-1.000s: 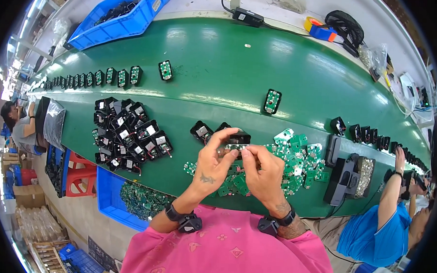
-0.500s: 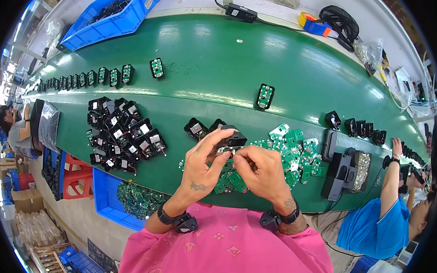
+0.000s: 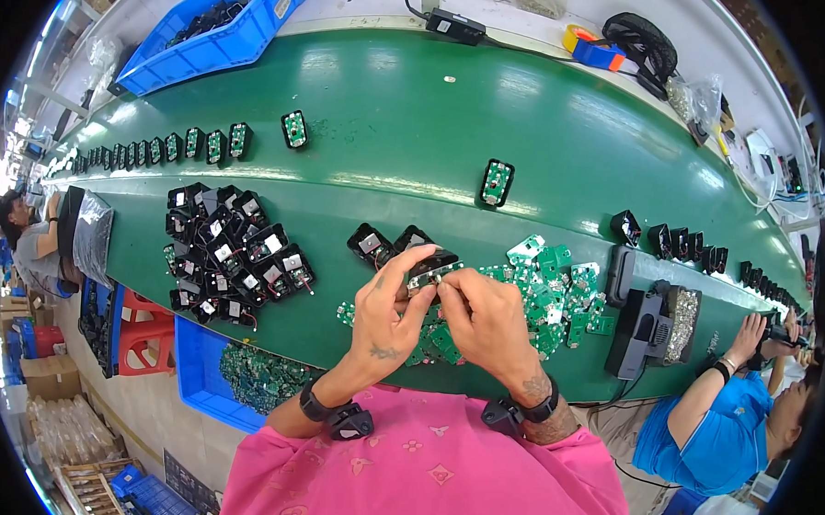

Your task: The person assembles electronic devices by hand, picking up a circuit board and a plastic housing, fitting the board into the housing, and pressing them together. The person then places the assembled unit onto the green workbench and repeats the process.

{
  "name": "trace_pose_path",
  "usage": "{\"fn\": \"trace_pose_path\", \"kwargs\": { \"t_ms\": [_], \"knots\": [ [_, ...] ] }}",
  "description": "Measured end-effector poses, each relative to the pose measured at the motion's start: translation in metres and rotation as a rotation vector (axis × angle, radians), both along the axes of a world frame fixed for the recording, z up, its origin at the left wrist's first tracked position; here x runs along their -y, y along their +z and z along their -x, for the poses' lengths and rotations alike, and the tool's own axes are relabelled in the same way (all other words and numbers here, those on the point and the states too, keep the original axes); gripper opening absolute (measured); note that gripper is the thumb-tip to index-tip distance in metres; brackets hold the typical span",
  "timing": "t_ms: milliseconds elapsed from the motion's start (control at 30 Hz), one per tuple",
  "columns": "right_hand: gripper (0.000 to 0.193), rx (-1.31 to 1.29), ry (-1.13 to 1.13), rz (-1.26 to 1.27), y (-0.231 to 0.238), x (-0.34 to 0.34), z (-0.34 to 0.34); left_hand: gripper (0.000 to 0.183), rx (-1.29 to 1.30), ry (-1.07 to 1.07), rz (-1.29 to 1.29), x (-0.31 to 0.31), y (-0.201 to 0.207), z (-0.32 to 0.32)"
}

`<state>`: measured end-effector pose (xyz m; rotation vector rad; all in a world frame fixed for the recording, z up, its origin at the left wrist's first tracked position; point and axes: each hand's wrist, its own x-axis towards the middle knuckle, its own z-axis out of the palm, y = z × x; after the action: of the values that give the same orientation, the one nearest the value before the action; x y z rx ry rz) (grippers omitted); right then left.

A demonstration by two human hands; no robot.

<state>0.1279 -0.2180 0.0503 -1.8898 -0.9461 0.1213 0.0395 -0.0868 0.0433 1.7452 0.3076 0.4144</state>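
Note:
My left hand (image 3: 384,316) is closed around a small black plastic housing (image 3: 439,261), gripping it by its sides above the table. At the housing's near edge, my right hand (image 3: 488,321) has thumb and fingertips pinched together; what they hold is hidden. Something pale shows inside the housing between the two hands. Two more black housings (image 3: 372,245) lie just beyond my left hand. Loose green circuit boards (image 3: 550,305) are heaped beside and under my right hand. Farther off stands one housing with a green board (image 3: 496,183) in it.
Black housings with wires form a pile (image 3: 229,249) on the left. A row of board-fitted housings (image 3: 194,143) runs along the far left. At right are a black device (image 3: 638,332) and a box of small metal parts (image 3: 682,324). A person in blue (image 3: 709,422) works there.
The housing in my left hand has tipped so that more of its inside shows, and my right fingers stay at its edge. The person in blue has drawn an arm back toward the body.

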Motion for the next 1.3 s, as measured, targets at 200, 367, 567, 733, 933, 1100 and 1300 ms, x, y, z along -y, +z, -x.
{"fn": "trace_pose_path", "kwargs": {
  "t_ms": [200,367,567,733,933,1100,1300],
  "knots": [
    [0.008,-0.103,0.052,0.043,-0.022,-0.002,-0.005,0.042,-0.066,0.043,-0.130,-0.001,-0.021,0.002],
    [0.008,-0.151,0.089,0.030,-0.019,0.000,-0.008,0.045,0.065,0.084,-0.446,-0.003,-0.022,0.003],
    [0.007,-0.088,0.070,-0.007,-0.020,-0.002,-0.005,0.042,0.059,0.112,-0.581,0.000,-0.011,0.002],
    [0.006,-0.012,0.038,-0.023,-0.017,-0.005,-0.002,0.041,0.044,0.100,-0.338,-0.007,-0.010,-0.004],
    [0.014,-0.490,-0.064,-0.079,-0.012,0.000,0.000,0.052,-0.181,-0.061,0.415,-0.013,0.014,-0.003],
    [0.012,-0.458,-0.146,-0.243,-0.024,0.006,0.007,0.054,-0.075,-0.156,0.301,-0.018,0.014,-0.004],
    [0.011,0.000,0.006,-0.297,-0.004,-0.004,0.008,0.058,0.098,-0.077,-0.186,-0.012,0.001,-0.006]
  ]
}}
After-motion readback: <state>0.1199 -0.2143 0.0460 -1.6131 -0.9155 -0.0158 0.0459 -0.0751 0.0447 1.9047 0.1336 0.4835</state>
